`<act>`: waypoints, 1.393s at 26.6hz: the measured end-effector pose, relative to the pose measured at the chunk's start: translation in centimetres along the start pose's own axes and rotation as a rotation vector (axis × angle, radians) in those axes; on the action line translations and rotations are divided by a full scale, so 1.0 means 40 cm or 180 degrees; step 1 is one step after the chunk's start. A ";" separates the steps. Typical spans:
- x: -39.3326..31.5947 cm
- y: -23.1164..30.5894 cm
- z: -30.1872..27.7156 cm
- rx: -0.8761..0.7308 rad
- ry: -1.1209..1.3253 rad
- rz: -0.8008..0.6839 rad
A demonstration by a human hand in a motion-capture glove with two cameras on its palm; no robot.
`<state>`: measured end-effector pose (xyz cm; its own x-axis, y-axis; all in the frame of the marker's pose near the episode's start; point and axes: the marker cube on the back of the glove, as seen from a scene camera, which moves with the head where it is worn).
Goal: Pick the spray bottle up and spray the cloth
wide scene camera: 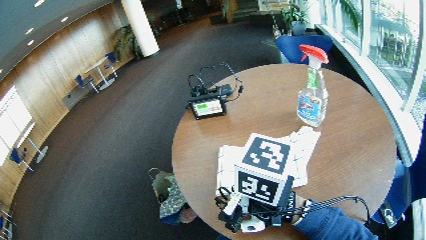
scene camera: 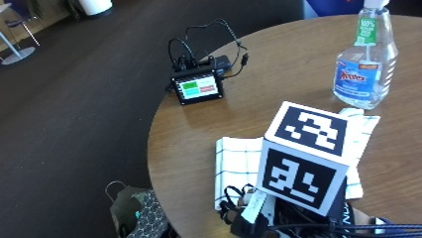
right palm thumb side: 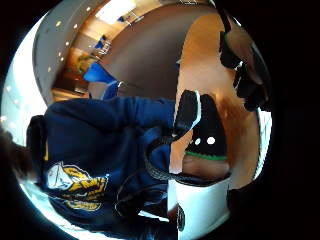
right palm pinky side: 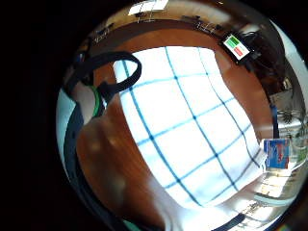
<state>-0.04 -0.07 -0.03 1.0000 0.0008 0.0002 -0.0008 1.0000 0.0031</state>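
Note:
A clear spray bottle [scene camera: 364,64] with blue liquid and a red trigger [wide scene camera: 311,97] stands upright at the far right of the round wooden table [scene camera: 277,74]. The white cloth with blue checks [scene camera: 234,168] lies flat between the bottle and the table's near edge. My gloved right hand [scene camera: 247,225] hovers over the cloth's near end, well short of the bottle, and is mostly hidden in the outside view. The little finger side palm view shows the cloth [right palm pinky side: 187,125] spread below the palm and the bottle [right palm pinky side: 276,154] beyond its far corner. The fingers [right palm thumb side: 245,65] look relaxed and hold nothing.
A small screen device [scene camera: 196,88] with black cables sits near the table's far left edge. A bag [scene camera: 135,213] lies on the dark floor below the near left rim. A blue sleeve [wide scene camera: 326,222] comes in from the near side.

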 end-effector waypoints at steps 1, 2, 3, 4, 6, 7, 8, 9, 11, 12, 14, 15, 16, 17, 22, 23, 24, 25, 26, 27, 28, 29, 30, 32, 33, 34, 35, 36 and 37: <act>0.000 -0.001 0.001 0.0001 0.0003 0.0000; -0.001 -0.002 0.002 0.0000 0.0007 -0.0001; -0.003 -0.004 0.005 -0.0005 0.0012 -0.0003; -0.004 -0.006 0.010 -0.0017 0.0012 -0.0005; -0.006 -0.009 0.024 -0.0061 -0.0013 -0.0012; -0.007 -0.010 0.031 -0.0089 -0.0035 -0.0015; -0.008 -0.011 0.038 -0.0116 -0.0058 -0.0019; -0.009 -0.012 0.044 -0.0138 -0.0078 -0.0024; -0.012 -0.012 0.051 -0.0159 -0.0102 -0.0034; -0.014 -0.011 0.052 -0.0159 -0.0104 -0.0040; -0.018 -0.009 0.051 -0.0138 -0.0084 -0.0047; -0.019 -0.007 0.048 -0.0116 -0.0061 -0.0049; -0.020 -0.005 0.043 -0.0083 -0.0026 -0.0050; -0.020 -0.002 0.036 -0.0032 0.0025 -0.0048; 0.000 0.028 -0.039 0.0549 0.0377 0.0026; 0.007 0.036 -0.056 0.0699 0.0399 0.0061; 0.016 0.048 -0.075 0.0878 0.0404 0.0120; 0.029 0.067 -0.100 0.1102 0.0393 0.0209; 0.046 0.093 -0.129 0.1376 0.0364 0.0333; 0.068 0.123 -0.159 0.1680 0.0309 0.0489; 0.094 0.156 -0.187 0.1990 0.0225 0.0677; 0.123 0.191 -0.210 0.2276 0.0108 0.0891; 0.156 0.225 -0.227 0.2521 -0.0044 0.1119; 0.231 0.288 -0.248 0.2847 -0.0433 0.1543; 0.274 0.315 -0.253 0.2926 -0.0643 0.1721; 0.319 0.339 -0.253 0.2959 -0.0837 0.1880; 0.366 0.360 -0.251 0.2958 -0.1005 0.2029; 0.413 0.376 -0.246 0.2941 -0.1153 0.2169; 0.457 0.386 -0.240 0.2925 -0.1295 0.2296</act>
<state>18.24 15.43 -9.60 0.6982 0.3855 0.6033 -0.7157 0.3980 0.5739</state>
